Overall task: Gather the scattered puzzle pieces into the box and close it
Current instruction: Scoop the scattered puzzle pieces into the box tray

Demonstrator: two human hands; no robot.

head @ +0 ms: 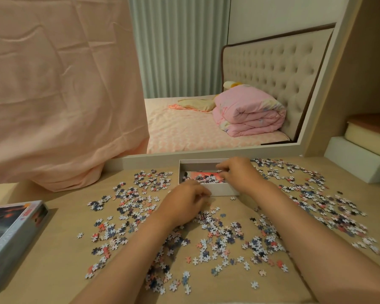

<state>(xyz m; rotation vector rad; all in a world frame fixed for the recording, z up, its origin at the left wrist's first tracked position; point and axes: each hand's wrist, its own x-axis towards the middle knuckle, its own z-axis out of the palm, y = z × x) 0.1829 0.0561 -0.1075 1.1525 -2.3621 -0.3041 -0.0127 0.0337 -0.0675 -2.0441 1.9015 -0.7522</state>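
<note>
Puzzle pieces (pixel 132 207) in white, pink and dark blue lie scattered over the wooden desk (pixel 59 255), left, right and in front of me. An open white box (pixel 219 188) sits at the back centre with several pieces inside. My right hand (pixel 237 173) reaches over the box's right rim, fingers curled down over the pieces inside. My left hand (pixel 184 202) rests palm down on the desk just in front of the box, fingers curled on loose pieces. The box lid (pixel 13 240), with a printed picture, lies at the left edge.
A large mirror (pixel 228 84) leans behind the desk, reflecting a bed and a pink duvet. Peach cloth (pixel 59 95) hangs over its left part and drapes onto the desk. White foam blocks (pixel 360 159) stand at the right.
</note>
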